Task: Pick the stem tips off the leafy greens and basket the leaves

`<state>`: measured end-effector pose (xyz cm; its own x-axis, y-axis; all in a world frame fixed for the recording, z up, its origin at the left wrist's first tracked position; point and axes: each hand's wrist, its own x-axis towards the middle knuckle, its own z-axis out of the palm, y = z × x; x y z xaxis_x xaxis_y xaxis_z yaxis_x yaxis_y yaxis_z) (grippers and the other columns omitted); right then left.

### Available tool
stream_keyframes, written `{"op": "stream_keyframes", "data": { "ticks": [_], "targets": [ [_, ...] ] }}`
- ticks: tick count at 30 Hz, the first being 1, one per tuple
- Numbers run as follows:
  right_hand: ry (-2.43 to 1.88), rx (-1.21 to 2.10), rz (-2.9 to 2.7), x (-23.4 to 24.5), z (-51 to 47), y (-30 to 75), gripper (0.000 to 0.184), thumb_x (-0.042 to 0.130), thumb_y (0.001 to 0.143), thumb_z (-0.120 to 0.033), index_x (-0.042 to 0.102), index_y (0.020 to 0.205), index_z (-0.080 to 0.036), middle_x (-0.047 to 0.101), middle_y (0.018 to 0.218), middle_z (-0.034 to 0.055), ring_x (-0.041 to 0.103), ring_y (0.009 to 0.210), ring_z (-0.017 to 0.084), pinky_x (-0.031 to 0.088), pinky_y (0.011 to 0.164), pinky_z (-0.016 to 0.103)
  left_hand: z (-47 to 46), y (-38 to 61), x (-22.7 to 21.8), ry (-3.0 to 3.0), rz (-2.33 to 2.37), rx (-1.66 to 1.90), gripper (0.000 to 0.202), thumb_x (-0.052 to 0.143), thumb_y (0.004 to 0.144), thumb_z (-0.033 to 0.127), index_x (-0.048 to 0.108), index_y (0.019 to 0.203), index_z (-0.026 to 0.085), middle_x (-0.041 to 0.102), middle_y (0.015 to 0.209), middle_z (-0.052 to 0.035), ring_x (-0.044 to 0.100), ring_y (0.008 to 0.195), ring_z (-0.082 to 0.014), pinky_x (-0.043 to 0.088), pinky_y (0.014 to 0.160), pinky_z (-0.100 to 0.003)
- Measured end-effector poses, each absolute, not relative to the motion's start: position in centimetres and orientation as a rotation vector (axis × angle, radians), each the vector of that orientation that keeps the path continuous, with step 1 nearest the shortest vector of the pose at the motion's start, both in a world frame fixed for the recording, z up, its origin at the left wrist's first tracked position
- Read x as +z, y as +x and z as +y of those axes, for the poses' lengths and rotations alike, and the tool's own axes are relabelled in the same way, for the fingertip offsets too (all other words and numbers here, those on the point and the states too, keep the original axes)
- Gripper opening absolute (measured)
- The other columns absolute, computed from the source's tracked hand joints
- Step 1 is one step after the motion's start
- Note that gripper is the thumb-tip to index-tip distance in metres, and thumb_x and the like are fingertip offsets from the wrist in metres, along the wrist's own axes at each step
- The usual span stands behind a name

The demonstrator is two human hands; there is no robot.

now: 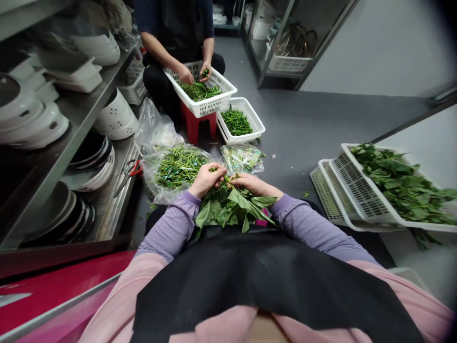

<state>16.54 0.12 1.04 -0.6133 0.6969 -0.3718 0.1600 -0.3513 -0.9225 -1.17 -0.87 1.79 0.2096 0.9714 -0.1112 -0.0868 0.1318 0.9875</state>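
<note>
Over my lap lies a bunch of leafy greens (228,207) with broad leaves and long stems. My left hand (210,179) is closed, its thumb and fingers pinching stem ends at the top of the bunch. Close beside it, my right hand (254,185) is closed around the stems of the greens, with leaves hanging below toward my apron. Just beyond my left hand, a clear plastic bag (148,183) lies spread out with a pile of cut green stems (180,166) on it. The palm sides of both hands are partly hidden.
Ahead, a co-worker's hands (185,75) sort green peppers in a white basket (214,110) on a red stool (193,125). Another basket (262,127) holds peppers. Bagged vegetables (243,159) lie nearby. Greens fill a basket (367,190) at right. Scissors (125,176) rest on the left dish shelf (80,126).
</note>
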Motion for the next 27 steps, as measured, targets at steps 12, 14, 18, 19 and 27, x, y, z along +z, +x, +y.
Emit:
{"op": "stream_keyframes", "data": {
  "ticks": [12,14,18,19,27],
  "targets": [
    [-1.049,2.204,-1.354,2.2,-0.9,17.1,0.027,0.066,0.064,-0.031,0.061,0.084,-0.014,0.062,0.074,0.0007,0.055,0.065,0.011,0.041,0.067,0.026,-1.0,-1.9,2.1,1.202,0.826,0.905,0.034,0.063,0.071,0.045,0.059,0.078,0.012,0.05,0.05,0.0033,0.039,0.036,-0.004,0.032,0.04,-0.019],
    [-1.073,2.136,-1.434,2.2,-0.9,16.8,0.024,0.063,0.066,-0.031,0.06,0.082,-0.014,0.059,0.07,-0.0011,0.051,0.061,0.01,0.04,0.064,0.025,-1.1,-1.8,2.3,1.235,0.854,0.909,0.033,0.063,0.071,0.045,0.058,0.076,0.013,0.05,0.05,0.003,0.04,0.037,-0.0042,0.031,0.04,-0.018],
    [-1.215,1.778,-1.467,1.5,-0.7,15.8,0.014,0.056,0.066,-0.029,0.052,0.067,-0.016,0.047,0.055,-0.006,0.039,0.05,0.007,0.033,0.054,0.023,-1.6,-1.0,2.6,1.317,0.967,0.961,0.029,0.063,0.071,0.043,0.055,0.069,0.015,0.05,0.048,0.0035,0.039,0.036,-0.0052,0.029,0.038,-0.019],
    [-1.233,1.728,-1.438,1.2,-0.5,15.7,0.014,0.055,0.067,-0.029,0.05,0.066,-0.016,0.045,0.055,-0.0061,0.038,0.051,0.007,0.033,0.054,0.023,-1.7,-0.9,2.7,1.325,0.99,0.977,0.028,0.063,0.071,0.042,0.054,0.069,0.015,0.05,0.048,0.0037,0.039,0.036,-0.0055,0.029,0.037,-0.019],
    [-1.374,1.508,-1.162,-0.3,1.3,20.7,0.02,0.056,0.067,-0.038,0.049,0.068,-0.019,0.05,0.063,-0.0038,0.045,0.056,0.01,0.039,0.057,0.025,-0.9,-2.5,2.9,1.149,1.042,1.248,0.029,0.064,0.071,0.042,0.055,0.07,0.014,0.051,0.048,0.0032,0.04,0.034,-0.0051,0.028,0.034,-0.018]
  ]
}}
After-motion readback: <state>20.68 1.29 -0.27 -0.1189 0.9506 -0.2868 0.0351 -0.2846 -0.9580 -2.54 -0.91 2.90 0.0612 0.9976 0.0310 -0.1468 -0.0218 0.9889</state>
